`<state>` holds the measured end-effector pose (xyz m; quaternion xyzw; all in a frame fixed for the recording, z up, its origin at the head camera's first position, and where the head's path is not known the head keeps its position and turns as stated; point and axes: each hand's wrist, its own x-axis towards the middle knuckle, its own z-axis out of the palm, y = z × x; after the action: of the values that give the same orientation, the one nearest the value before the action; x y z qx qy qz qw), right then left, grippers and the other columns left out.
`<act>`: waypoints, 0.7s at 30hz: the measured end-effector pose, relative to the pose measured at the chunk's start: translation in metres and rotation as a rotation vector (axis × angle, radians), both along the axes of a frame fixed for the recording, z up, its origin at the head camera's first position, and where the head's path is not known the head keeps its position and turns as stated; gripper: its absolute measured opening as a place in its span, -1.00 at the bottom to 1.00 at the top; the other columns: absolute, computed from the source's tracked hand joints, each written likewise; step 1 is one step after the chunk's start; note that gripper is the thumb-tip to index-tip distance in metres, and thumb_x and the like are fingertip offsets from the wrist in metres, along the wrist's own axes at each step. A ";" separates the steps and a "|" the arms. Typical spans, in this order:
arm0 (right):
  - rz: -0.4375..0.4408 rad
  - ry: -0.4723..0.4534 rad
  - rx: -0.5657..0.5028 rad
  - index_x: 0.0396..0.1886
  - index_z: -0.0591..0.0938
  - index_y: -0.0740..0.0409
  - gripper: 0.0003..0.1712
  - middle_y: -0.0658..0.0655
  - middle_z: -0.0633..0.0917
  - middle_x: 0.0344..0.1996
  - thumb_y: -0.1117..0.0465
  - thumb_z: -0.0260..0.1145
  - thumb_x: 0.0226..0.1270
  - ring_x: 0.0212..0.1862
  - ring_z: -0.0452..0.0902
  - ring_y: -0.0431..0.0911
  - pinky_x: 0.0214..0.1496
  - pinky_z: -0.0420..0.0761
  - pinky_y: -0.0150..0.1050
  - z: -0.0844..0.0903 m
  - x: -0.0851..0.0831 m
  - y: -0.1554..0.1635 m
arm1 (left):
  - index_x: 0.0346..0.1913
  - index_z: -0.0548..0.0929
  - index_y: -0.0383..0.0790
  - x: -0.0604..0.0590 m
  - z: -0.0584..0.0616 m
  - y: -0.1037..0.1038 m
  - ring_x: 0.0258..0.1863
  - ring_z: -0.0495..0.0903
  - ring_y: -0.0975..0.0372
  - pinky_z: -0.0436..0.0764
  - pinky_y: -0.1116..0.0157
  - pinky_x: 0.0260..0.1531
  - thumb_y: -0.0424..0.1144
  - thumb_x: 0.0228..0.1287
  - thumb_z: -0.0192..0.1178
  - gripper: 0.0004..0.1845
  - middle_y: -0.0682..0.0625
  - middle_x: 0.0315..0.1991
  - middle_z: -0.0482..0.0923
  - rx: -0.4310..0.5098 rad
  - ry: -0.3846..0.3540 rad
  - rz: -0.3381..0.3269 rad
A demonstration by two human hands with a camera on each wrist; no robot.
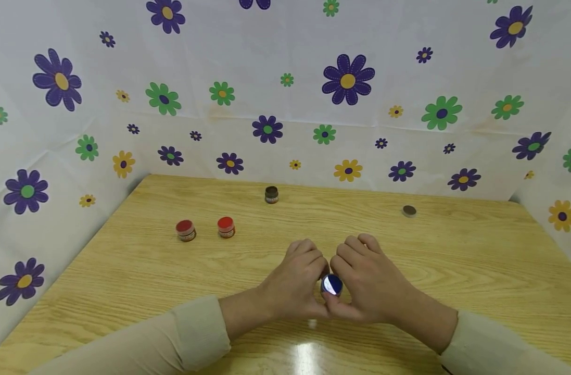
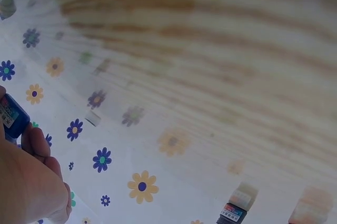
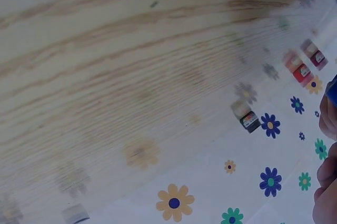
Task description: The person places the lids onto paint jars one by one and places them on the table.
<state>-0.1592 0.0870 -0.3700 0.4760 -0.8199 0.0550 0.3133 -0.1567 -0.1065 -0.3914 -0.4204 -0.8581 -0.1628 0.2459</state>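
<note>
Both hands meet around a small blue paint jar (image 1: 332,285) near the front middle of the wooden table. The left hand (image 1: 296,284) holds the jar from its left side, its fingers curled in. From the other side the right hand (image 1: 371,278) grips it, with the thumb at the near edge of the jar's top. Glare covers part of that dark blue top. In the left wrist view the blue jar (image 2: 15,118) shows its printed label at the left edge. Only a sliver of the blue jar (image 3: 332,92) enters the right wrist view.
Further left on the table (image 1: 140,271) stand a dark red jar (image 1: 186,230) and a bright red jar (image 1: 226,227). A dark brown jar (image 1: 271,195) is near the back edge. At back right lies a flat brown-topped lid (image 1: 409,211). A flower-printed cloth (image 1: 304,104) surrounds the table.
</note>
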 end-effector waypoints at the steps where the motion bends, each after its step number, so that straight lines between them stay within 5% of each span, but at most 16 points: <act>1: -0.001 0.004 -0.001 -0.52 0.46 0.04 -0.57 -0.05 0.40 -0.52 -0.19 -0.01 0.25 -0.34 0.30 -0.08 -0.04 0.28 -0.10 0.000 0.000 0.000 | -0.48 0.55 -0.09 0.000 0.000 0.000 -0.28 0.35 0.29 0.36 0.29 -0.08 0.11 -0.32 0.50 -0.55 0.18 -0.50 0.51 -0.001 0.003 0.000; 10: -0.005 0.014 -0.010 -0.62 0.45 0.01 -0.56 -0.09 0.34 -0.62 -0.20 0.00 0.22 -0.42 0.23 -0.12 -0.09 0.27 -0.11 -0.002 0.000 -0.003 | -0.49 0.54 -0.10 0.001 0.001 0.002 -0.30 0.38 0.27 0.38 0.28 -0.06 0.12 -0.27 0.48 -0.56 0.15 -0.50 0.51 -0.006 0.038 -0.033; 21: -0.016 0.041 -0.053 -0.72 0.40 0.01 -0.37 -0.09 0.32 -0.70 -0.26 -0.16 0.42 -0.50 0.27 -0.11 -0.17 0.31 -0.11 -0.001 0.003 -0.011 | -0.46 0.57 -0.12 -0.001 0.003 -0.001 -0.27 0.39 0.26 0.39 0.27 -0.04 0.17 -0.23 0.48 -0.53 0.14 -0.47 0.53 -0.004 0.038 -0.061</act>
<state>-0.1561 0.0758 -0.3710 0.4622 -0.8153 0.0643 0.3428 -0.1572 -0.1073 -0.3880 -0.4498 -0.8404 -0.1603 0.2563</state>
